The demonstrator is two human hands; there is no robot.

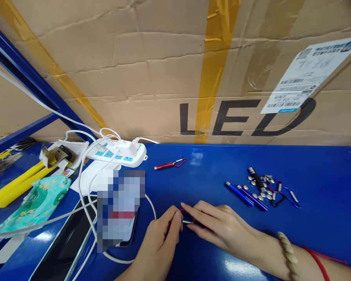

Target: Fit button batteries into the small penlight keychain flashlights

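Low in the middle, my left hand [163, 236] and my right hand [219, 224] meet at a small red carabiner clip [187, 222] with a silver gate. My left thumb and fingers pinch its left side, hiding whatever else may be in them. The fingertips of my right hand close on its other side. Beyond the hands lies a red penlight [164, 166] with a red carabiner on its end. To the right are a blue metal tube [239, 194], a purple tube [252, 198], and a black penlight body [256, 179] among several silver button cells [254, 196].
Blue and black carabiner clips [291, 197] lie at the right. On the left are a white power strip [131, 158], loose white cables, a phone [125, 210] with a blurred screen, and a green tissue pack [35, 203]. A large cardboard box [163, 78] stands behind the blue table [210, 164].
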